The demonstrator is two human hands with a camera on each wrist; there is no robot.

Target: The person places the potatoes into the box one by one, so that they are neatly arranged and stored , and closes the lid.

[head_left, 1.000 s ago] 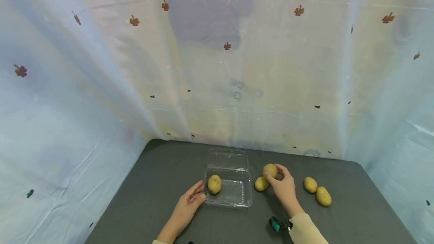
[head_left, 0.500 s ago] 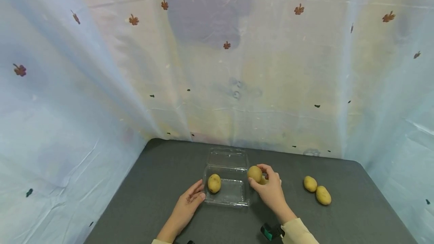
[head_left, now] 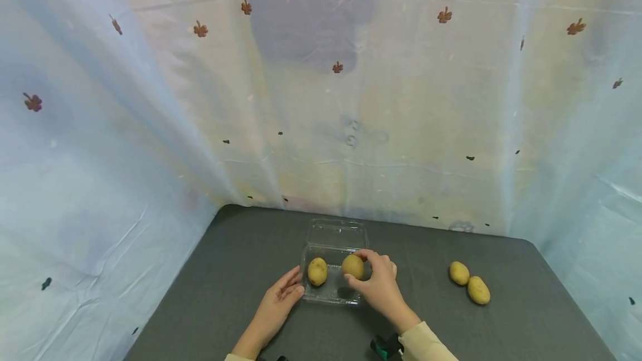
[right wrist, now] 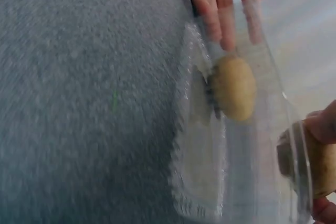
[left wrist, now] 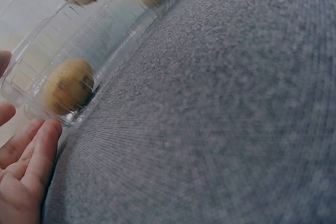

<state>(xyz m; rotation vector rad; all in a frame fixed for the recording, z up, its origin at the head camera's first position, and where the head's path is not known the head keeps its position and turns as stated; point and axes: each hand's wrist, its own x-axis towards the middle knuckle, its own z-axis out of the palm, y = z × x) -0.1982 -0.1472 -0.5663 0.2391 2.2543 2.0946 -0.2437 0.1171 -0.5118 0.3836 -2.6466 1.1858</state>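
While the left hand lies with fingers relaxed at the side of the clear container, whose thin plastic probably flexes, the right hand, half-closed, pinches above the container's right half a potato, likely firm and smooth, best held round its middle.

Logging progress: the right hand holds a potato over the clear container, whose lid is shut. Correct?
The lid is open, not shut: the head view shows it folded back. The right hand does hold a potato over the clear container.
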